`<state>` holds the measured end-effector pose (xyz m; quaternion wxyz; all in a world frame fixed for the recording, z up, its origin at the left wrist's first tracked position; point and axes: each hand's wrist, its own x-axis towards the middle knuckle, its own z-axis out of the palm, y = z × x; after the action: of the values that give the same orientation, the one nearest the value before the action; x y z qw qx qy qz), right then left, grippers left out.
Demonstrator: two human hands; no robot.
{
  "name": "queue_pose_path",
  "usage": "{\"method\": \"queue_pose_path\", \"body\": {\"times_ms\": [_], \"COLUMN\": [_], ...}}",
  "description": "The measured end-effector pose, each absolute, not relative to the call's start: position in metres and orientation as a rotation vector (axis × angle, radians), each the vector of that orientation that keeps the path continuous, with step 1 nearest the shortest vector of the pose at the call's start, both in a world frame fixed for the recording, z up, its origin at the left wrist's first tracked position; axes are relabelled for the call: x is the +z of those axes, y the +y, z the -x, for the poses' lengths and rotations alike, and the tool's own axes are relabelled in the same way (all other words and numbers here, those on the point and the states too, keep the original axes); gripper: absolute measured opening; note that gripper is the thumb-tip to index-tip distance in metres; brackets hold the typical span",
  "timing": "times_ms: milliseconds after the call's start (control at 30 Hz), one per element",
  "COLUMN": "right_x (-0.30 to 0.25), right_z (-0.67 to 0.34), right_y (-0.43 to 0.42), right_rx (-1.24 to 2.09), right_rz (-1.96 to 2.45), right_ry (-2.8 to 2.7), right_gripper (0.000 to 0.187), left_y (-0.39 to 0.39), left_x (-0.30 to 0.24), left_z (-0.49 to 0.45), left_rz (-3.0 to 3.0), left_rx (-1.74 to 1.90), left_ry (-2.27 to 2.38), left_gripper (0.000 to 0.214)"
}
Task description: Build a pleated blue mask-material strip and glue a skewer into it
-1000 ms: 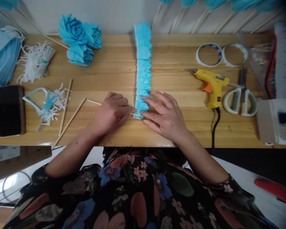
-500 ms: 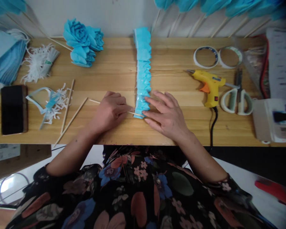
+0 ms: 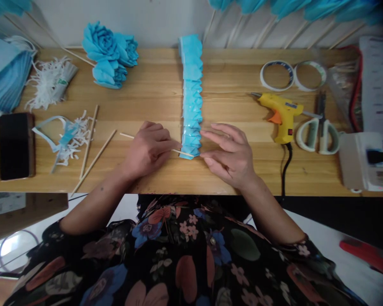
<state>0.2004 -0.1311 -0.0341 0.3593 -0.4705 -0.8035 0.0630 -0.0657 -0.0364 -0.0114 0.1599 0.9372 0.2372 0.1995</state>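
Observation:
A strip of pleated light-blue material (image 3: 191,97) runs lengthwise from the back of the table toward me, scalloped along its right edge. Across its near end lies a thin wooden stick (image 3: 127,135). My left hand (image 3: 149,146) is closed around the stick's middle, left of the strip. My right hand (image 3: 231,154) is beside the strip's near right edge, fingers apart and slightly bent, its fingertips at or very close to the edge; I cannot tell whether they touch.
Blue flowers (image 3: 102,44) lie at the back left, above two loose sticks (image 3: 94,161) and white scraps (image 3: 72,140). A phone (image 3: 15,146) is far left. Rightward are a yellow glue gun (image 3: 282,114), scissors (image 3: 319,131), tape rolls (image 3: 277,75) and a white box (image 3: 364,161).
My right hand has shifted right, its fingertips moving off the strip's top to its right edge. My left hand keeps its hold on the stick.

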Motion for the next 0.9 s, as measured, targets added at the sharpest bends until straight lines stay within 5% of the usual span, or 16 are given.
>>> {"method": "queue_pose_path", "body": {"times_ms": [900], "right_x": [-0.036], "right_z": [-0.198], "right_y": [-0.128], "right_rx": [0.166], "right_rz": [1.28], "right_ry": [-2.202], "right_gripper": [0.023], "left_y": [-0.035], "left_x": [-0.024], "left_z": [0.066], "left_rz": [-2.786], "left_rx": [0.658], "left_ry": [0.592], "left_gripper": [0.027]}}
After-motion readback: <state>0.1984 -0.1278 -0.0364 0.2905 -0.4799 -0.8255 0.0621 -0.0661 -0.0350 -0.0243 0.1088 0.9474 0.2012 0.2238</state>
